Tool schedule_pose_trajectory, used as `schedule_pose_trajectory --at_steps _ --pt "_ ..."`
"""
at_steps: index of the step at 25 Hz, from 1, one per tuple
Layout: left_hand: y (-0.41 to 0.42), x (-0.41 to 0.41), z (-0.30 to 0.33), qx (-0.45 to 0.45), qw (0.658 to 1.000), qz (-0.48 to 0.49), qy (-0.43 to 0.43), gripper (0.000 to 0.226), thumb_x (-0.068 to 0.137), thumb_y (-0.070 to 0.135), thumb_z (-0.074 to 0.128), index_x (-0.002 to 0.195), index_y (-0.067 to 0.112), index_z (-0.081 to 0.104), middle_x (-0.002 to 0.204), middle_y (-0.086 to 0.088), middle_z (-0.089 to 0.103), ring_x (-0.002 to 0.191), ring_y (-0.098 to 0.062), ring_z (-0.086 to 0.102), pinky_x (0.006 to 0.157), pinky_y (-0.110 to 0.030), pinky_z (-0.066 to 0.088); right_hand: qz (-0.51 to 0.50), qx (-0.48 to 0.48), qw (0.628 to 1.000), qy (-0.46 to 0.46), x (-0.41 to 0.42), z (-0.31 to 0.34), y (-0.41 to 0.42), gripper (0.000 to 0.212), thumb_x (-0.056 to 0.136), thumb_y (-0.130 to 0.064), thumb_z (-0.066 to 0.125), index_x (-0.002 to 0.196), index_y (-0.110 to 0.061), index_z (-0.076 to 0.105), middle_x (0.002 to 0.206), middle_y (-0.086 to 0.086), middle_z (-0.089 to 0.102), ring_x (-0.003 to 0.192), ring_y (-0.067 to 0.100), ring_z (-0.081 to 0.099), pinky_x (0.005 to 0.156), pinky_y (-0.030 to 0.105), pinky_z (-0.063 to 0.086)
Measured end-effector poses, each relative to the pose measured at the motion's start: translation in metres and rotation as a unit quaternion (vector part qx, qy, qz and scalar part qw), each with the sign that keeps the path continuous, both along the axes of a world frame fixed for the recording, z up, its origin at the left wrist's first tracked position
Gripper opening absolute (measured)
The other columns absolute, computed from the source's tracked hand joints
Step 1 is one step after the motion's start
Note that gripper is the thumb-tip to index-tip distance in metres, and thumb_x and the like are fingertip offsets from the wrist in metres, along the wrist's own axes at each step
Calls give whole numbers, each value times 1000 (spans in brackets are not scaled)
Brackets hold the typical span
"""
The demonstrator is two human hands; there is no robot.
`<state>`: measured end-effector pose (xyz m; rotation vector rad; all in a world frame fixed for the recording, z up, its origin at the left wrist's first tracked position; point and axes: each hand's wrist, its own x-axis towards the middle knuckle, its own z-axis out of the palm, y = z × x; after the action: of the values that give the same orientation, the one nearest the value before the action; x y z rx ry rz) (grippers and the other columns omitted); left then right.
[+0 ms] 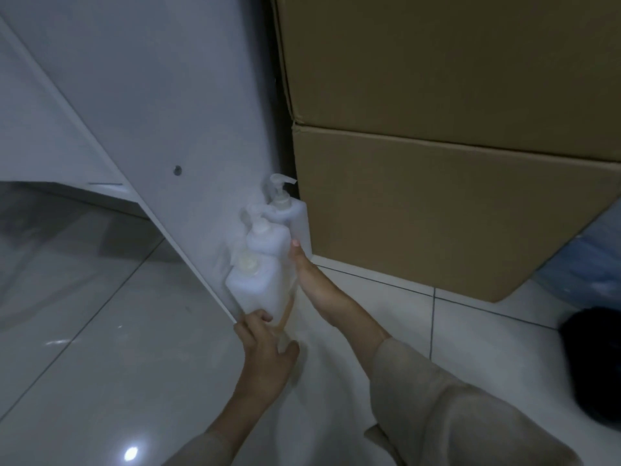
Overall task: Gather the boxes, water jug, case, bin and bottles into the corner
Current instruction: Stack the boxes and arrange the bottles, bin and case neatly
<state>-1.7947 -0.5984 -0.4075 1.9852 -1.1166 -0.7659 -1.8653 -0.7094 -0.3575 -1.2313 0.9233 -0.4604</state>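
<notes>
Three white pump bottles stand in a row on the floor, pressed against a white cabinet side. The nearest bottle [255, 284] has amber liquid low in it; my left hand [265, 351] grips its near bottom edge. The middle bottle [267, 238] and the far bottle [290, 213] stand behind it. My right hand [317, 290] lies flat along the right side of the row, fingertips at the middle bottle. Two stacked cardboard boxes, the lower box [437, 210] and the upper box [437, 62], stand just right of the bottles.
The white cabinet panel [161, 112] slants down on the left. A blue water jug [584, 264] shows behind the lower box at the right edge. A black object [594, 358] sits on the glossy white tile floor [100, 364].
</notes>
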Motion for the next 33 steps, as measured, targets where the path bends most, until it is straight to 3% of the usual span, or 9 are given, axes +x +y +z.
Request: schedule_pose_trajectory --at_steps 5,9,13,15,19,24,27,29,33 --pt "7 -9 15 193 971 -141 25 25 92 27 49 111 23 32 119 -1 28 102 -13 41 74 -20 36 58 42 991 111 -33 -7 26 66 93 -58 10 140 -20 37 152 1 29 140 20 27 110 39 23" --pt "-6 -37 22 153 963 -223 6 17 93 24 46 110 25 42 123 -3 48 110 -15 48 83 -23 37 38 -19 989 142 -82 -2 36 53 98 -45 22 133 -13 48 142 8 45 132 23 39 97 28 30" --pt "-33 -98 37 67 961 -267 19 11 93 17 46 100 24 52 109 -2 58 90 -12 56 63 -8 39 -117 -196 962 152 -165 27 33 32 99 -22 37 120 -10 58 125 8 60 116 18 53 87 17 34" --pt "-45 -137 47 18 954 -294 49 16 93 14 48 89 29 54 102 -2 60 82 -7 55 59 -7 39 -211 -308 913 166 -215 43 39 26 95 -13 42 113 -12 61 111 5 61 103 17 55 84 20 36" --pt "-54 -214 62 -53 936 -328 114 20 92 11 49 84 28 56 94 4 62 82 -7 56 65 -3 38 -407 -504 709 279 -311 61 68 22 84 -16 46 102 -16 58 103 0 56 97 12 46 84 18 34" --pt "-56 -279 84 -105 900 -386 175 14 92 8 47 99 18 55 96 11 57 89 -3 53 72 -1 39 -696 -347 568 270 -395 56 91 35 85 -16 58 117 -11 47 122 10 44 114 21 39 94 27 27" --pt "-63 -301 95 -120 888 -398 198 15 93 10 46 101 20 54 101 13 56 92 2 52 74 -1 40 -688 -96 699 172 -426 59 84 73 82 -44 62 139 -21 24 143 8 27 127 33 34 94 42 35" --pt "-63 -306 95 -119 886 -398 207 16 93 10 46 102 21 53 106 10 56 94 1 52 75 -4 41 -621 23 782 35 -432 62 78 72 83 -50 58 141 -29 20 139 1 31 120 33 40 86 52 47" --pt "-59 -298 89 -95 890 -397 204 19 94 12 46 110 20 51 118 5 51 103 -8 49 79 -13 37 -591 62 798 -102 -429 58 70 46 86 -38 52 128 -23 38 134 10 38 117 36 44 68 48 57"
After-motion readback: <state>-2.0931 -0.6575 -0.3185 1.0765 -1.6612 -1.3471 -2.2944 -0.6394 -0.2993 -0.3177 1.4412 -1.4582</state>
